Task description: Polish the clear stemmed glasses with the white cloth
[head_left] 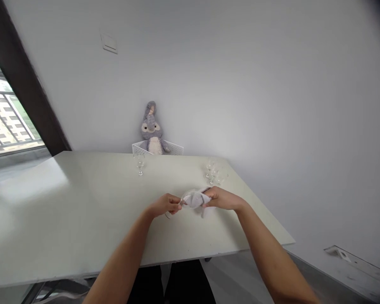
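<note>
My left hand (168,204) pinches the stem of a clear wine glass (187,197), which lies on its side in the air above the table, its foot to the left. A white cloth (198,200) is pushed into the glass's bowl. My right hand (219,197) grips that cloth at the mouth of the glass, and a corner of the cloth hangs below. Part of the right hand's fingers is hidden by the cloth.
Several clear glasses (213,172) stand close together on the table (91,219), beyond my right hand. One stemmed glass (140,162) is at the far left edge. Behind the table, a grey plush toy (152,128) sits in a white basket (176,149) against the wall.
</note>
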`<state>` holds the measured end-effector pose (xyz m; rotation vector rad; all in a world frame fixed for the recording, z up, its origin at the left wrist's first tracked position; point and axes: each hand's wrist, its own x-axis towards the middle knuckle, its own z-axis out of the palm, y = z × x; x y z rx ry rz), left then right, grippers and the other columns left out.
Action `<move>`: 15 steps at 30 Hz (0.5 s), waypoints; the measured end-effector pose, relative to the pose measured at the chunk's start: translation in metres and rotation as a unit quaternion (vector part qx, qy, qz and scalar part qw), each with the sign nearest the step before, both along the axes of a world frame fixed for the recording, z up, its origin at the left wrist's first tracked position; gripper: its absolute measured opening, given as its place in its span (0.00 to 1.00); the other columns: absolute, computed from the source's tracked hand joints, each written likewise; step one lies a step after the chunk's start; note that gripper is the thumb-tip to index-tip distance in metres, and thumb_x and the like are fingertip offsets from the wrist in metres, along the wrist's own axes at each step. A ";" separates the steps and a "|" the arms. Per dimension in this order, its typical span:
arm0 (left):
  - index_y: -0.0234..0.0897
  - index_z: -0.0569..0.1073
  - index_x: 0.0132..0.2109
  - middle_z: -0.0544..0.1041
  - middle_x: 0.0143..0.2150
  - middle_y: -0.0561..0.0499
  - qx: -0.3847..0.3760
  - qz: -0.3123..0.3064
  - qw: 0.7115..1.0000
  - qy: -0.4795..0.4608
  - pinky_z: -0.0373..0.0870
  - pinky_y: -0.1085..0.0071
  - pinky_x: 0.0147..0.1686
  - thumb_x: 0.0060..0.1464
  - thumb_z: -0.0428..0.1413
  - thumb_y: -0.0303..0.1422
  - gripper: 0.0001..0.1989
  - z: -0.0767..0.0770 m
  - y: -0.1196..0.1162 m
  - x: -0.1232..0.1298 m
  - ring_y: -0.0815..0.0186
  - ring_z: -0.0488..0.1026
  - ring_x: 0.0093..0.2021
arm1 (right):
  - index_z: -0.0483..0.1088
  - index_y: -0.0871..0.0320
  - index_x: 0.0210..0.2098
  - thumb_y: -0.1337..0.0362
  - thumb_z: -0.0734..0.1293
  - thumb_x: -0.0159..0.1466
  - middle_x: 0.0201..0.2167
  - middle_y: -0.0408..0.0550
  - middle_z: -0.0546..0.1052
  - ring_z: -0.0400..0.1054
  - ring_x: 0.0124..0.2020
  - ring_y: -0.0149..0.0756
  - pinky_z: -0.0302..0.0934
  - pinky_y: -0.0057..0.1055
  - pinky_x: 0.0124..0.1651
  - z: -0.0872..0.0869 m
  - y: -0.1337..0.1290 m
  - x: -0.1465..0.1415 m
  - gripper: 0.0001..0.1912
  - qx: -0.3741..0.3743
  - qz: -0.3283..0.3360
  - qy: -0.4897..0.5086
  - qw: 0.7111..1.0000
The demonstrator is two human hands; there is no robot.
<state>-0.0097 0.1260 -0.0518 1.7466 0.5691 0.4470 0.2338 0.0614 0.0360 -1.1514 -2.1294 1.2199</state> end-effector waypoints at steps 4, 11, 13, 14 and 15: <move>0.31 0.74 0.33 0.62 0.18 0.56 -0.036 0.048 0.997 -0.052 0.57 0.74 0.24 0.47 0.53 0.42 0.17 0.003 0.004 -0.005 0.74 0.58 0.20 | 0.72 0.58 0.27 0.57 0.61 0.58 0.28 0.45 0.75 0.67 0.29 0.35 0.60 0.29 0.31 0.012 -0.023 0.009 0.13 0.120 -0.185 -0.015 0.975; 0.32 0.72 0.27 0.63 0.18 0.55 0.093 0.205 0.974 -0.005 0.56 0.74 0.23 0.46 0.52 0.40 0.14 -0.017 0.008 0.007 0.72 0.59 0.20 | 0.67 0.50 0.47 0.55 0.61 0.60 0.52 0.49 0.67 0.57 0.53 0.49 0.43 0.49 0.54 -0.015 -0.033 -0.050 0.17 0.399 -0.171 -0.232 0.871; 0.32 0.70 0.21 0.64 0.18 0.53 0.146 0.241 0.960 0.012 0.56 0.73 0.24 0.42 0.54 0.38 0.12 -0.021 0.006 0.012 0.70 0.60 0.21 | 0.66 0.49 0.48 0.56 0.61 0.60 0.54 0.47 0.66 0.57 0.53 0.49 0.39 0.51 0.55 -0.026 -0.022 -0.069 0.16 0.413 -0.138 -0.273 0.858; 0.33 0.69 0.19 0.64 0.17 0.53 0.161 0.255 0.954 0.014 0.56 0.73 0.24 0.41 0.56 0.37 0.12 -0.023 0.005 0.014 0.69 0.61 0.22 | 0.67 0.49 0.47 0.57 0.60 0.61 0.53 0.47 0.66 0.57 0.52 0.48 0.39 0.50 0.55 -0.030 -0.013 -0.075 0.15 0.411 -0.139 -0.283 0.856; 0.34 0.68 0.17 0.63 0.17 0.52 0.169 0.264 0.949 0.012 0.55 0.73 0.25 0.40 0.56 0.37 0.12 -0.024 0.004 0.015 0.69 0.61 0.23 | 0.68 0.50 0.46 0.58 0.59 0.62 0.51 0.48 0.68 0.59 0.51 0.47 0.41 0.49 0.55 -0.033 -0.004 -0.078 0.14 0.401 -0.151 -0.284 0.858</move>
